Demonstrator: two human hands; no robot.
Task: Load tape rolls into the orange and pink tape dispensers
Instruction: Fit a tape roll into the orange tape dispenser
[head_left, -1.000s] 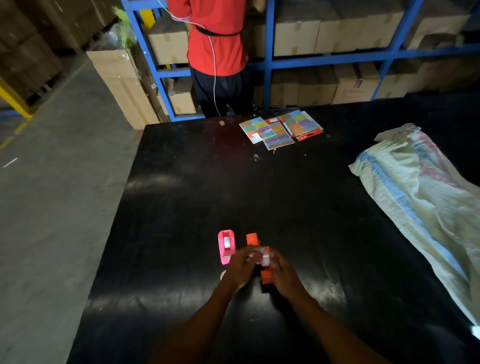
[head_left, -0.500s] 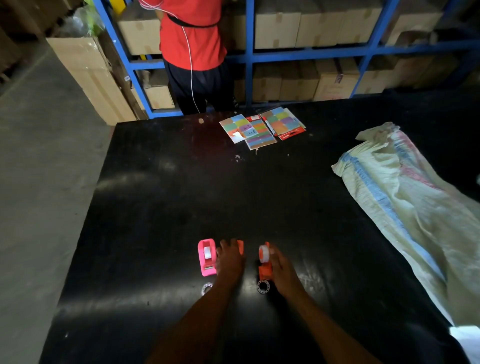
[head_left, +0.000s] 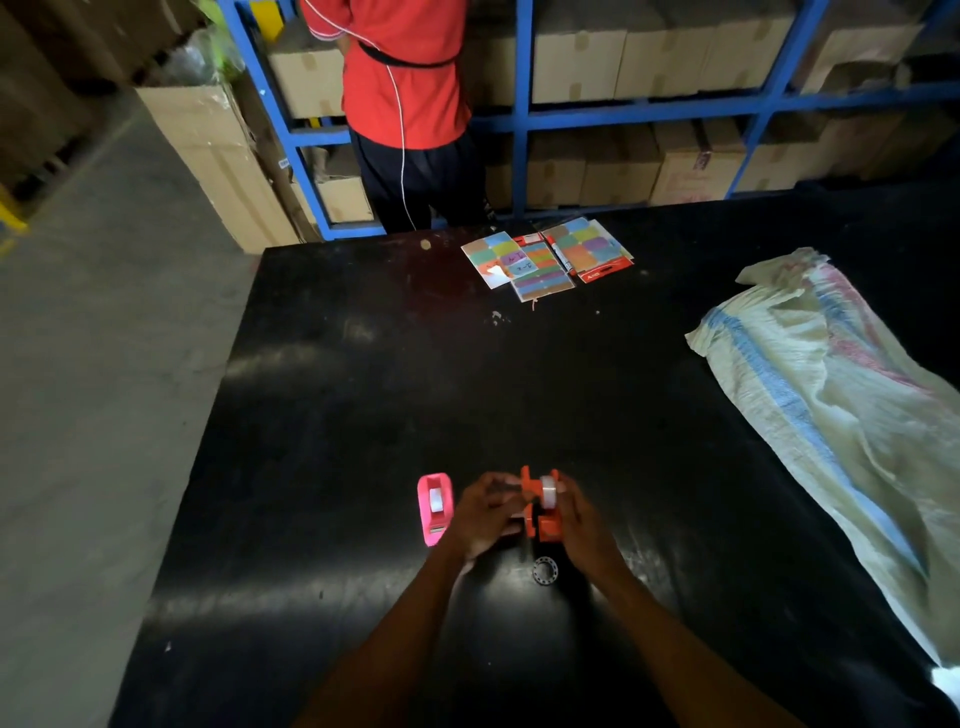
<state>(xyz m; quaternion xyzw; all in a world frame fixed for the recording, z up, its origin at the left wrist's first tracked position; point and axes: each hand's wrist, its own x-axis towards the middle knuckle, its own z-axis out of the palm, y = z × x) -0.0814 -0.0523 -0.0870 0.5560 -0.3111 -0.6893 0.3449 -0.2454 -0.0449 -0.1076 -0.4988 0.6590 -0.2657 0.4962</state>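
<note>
The orange tape dispenser (head_left: 540, 512) is held near the near edge of a glossy black table (head_left: 363, 415), roughly midway along that edge, with a clear tape roll (head_left: 548, 490) seated in its upper part. The right hand (head_left: 584, 525) is wrapped against the dispenser's right side, and the left hand (head_left: 485, 514) is pressed to its left side with fingers curled toward the roll; the two hands are close together, both closed on the dispenser. Just to the left, the pink tape dispenser (head_left: 435, 508) is lying flat on the table, a pale roll visible in its slot, touching neither hand as far as can be told. A small dark ring-shaped spool core (head_left: 544, 570) is seen on the table just nearer than the orange dispenser. The middle of the table is bare and smooth, with faint scuffs and glare. Colourful card packets (head_left: 545, 257) are fanned out by the far edge. A crumpled woven sack (head_left: 831, 405), pale with blue and pink stripes, is draped along the right edge. Beyond the far edge, a person in a red top (head_left: 405, 78) is standing at blue metal shelving (head_left: 623, 111) filled with cardboard boxes.
</note>
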